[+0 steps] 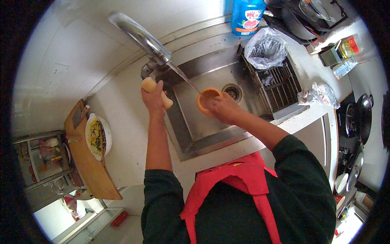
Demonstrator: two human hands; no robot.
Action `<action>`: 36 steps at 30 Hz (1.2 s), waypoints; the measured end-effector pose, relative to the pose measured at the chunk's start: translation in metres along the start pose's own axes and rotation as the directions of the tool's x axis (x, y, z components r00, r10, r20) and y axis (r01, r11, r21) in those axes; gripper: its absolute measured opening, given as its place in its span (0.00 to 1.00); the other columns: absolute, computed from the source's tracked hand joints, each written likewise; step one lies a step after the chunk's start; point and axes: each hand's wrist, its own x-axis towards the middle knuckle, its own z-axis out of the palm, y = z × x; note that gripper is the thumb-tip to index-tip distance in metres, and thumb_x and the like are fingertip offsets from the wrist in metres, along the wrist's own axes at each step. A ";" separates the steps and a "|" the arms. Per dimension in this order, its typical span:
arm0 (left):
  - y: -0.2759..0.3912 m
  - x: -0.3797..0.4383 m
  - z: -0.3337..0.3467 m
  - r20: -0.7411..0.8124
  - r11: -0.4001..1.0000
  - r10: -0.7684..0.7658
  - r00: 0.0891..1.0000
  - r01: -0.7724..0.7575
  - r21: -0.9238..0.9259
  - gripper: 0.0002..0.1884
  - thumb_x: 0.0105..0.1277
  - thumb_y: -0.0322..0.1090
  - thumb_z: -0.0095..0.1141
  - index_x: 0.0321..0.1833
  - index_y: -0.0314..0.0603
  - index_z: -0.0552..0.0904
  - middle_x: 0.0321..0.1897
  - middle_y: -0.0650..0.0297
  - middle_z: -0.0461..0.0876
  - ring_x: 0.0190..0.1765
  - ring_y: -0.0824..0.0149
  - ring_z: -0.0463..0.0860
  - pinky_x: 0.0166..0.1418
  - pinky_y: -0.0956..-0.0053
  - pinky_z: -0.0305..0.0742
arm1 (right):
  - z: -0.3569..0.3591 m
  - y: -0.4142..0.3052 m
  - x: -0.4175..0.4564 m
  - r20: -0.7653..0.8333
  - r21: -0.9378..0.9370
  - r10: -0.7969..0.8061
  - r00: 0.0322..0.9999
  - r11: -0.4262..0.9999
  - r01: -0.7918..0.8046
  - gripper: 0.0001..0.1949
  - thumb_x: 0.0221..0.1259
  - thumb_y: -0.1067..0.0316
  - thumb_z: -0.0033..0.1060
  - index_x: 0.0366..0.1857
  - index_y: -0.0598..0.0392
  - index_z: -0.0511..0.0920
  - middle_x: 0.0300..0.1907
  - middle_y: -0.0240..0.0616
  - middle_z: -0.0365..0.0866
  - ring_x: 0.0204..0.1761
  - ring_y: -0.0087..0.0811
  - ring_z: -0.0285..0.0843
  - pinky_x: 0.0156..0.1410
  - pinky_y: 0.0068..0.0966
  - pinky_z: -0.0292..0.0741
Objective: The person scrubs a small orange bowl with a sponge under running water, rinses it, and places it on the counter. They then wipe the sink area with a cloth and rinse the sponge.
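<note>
My left hand (pixel 154 99) is closed around a pale, peeled-looking root or gourd (pixel 149 84), whose two ends show on either side of the fingers, near the sink's left edge. My right hand (pixel 224 107) grips the rim of a small orange bowl (pixel 200 106) with its fingers inside. The bowl is tilted over the steel sink (pixel 198 128), beside the drain (pixel 233 91). Water runs from the chrome faucet (pixel 143 36) in a thin stream to the bowl's rim.
A wire rack (pixel 275 91) and a plastic-bag-lined container (pixel 265 50) occupy the sink's right side. Behind stands a blue detergent bottle (pixel 247 18). At left, a white oval dish (pixel 108 137) of food sits beside a wooden board (pixel 88 170). A gas stove (pixel 349 128) is at right.
</note>
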 end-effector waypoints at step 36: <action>-0.123 -0.103 0.012 0.677 0.642 -0.527 0.514 0.763 -0.079 0.27 0.60 0.50 0.49 0.56 0.42 0.62 0.46 0.56 0.69 0.44 0.61 0.73 0.44 0.67 0.71 | 0.005 -0.026 -0.011 0.196 0.762 0.114 0.974 -0.643 -0.079 0.26 0.49 0.54 0.61 0.51 0.52 0.67 0.46 0.35 0.73 0.47 0.31 0.72 0.49 0.31 0.71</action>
